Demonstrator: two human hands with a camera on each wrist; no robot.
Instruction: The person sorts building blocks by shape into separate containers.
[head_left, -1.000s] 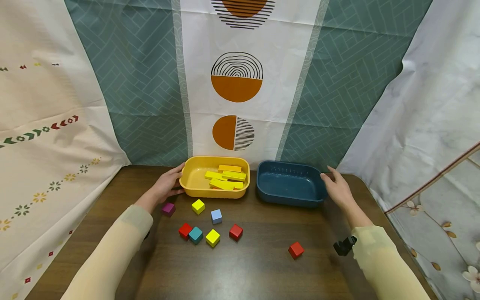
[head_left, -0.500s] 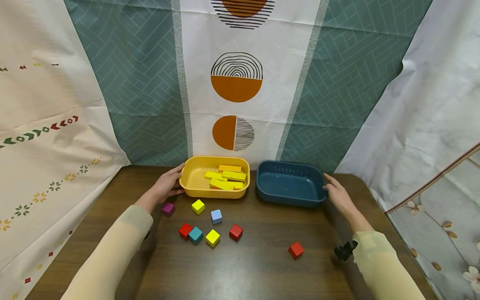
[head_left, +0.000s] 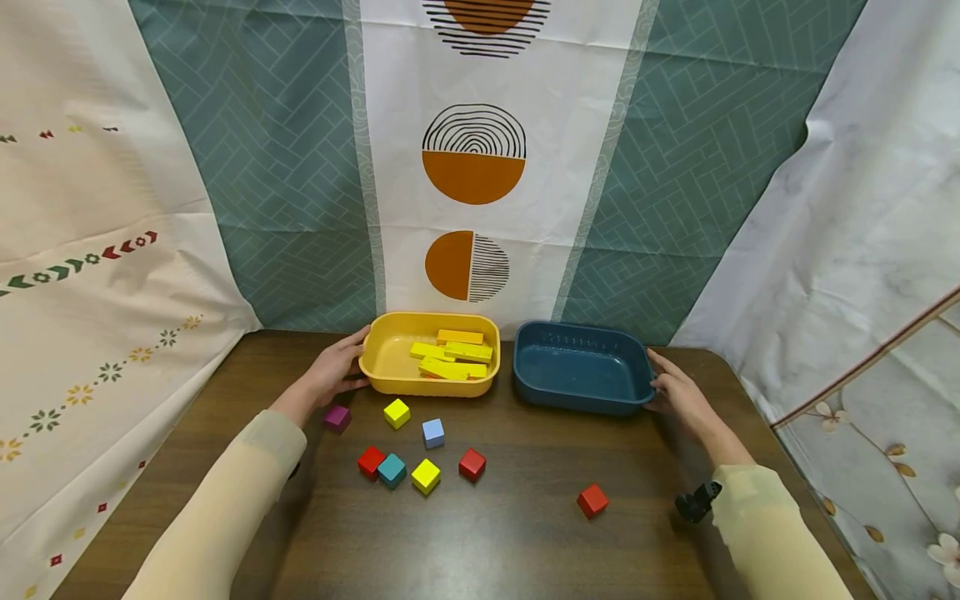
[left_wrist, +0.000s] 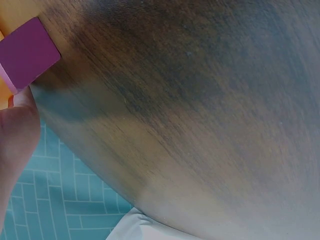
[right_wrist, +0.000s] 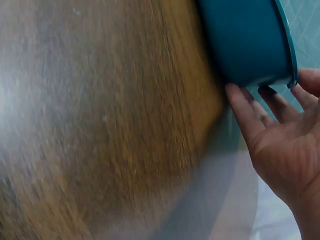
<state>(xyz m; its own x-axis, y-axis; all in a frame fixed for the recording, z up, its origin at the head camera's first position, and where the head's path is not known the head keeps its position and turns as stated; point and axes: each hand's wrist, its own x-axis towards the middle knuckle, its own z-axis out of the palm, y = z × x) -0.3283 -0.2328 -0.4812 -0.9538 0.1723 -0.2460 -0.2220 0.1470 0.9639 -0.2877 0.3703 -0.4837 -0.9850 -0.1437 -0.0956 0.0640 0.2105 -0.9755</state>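
In the head view my left hand (head_left: 330, 372) rests against the left end of a yellow tray (head_left: 386, 386), its fingers along the outer wall. Several long yellow and orange blocks (head_left: 467, 352) lie inside that tray. A purple cube (head_left: 337, 418) sits close below this hand; the left wrist view shows the purple cube (left_wrist: 30, 55) large beside part of the hand. My right hand (head_left: 678, 392) touches the right end of a dark blue tray (head_left: 577, 403). In the right wrist view its extended fingertips meet the blue tray (right_wrist: 250, 40) at the base and near the rim.
Loose cubes lie on the brown table (head_left: 517, 533): a yellow cube (head_left: 397, 413), a light blue cube (head_left: 432, 433), a teal cube (head_left: 392, 471), another yellow cube (head_left: 425, 477), and several red ones, including a lone red cube (head_left: 592, 501). Patterned cloth (head_left: 472, 275) hangs behind both trays.
My right hand has moved left and slightly down onto the blue tray's end, from just beside it. The left hand, both trays and the cubes look the same.
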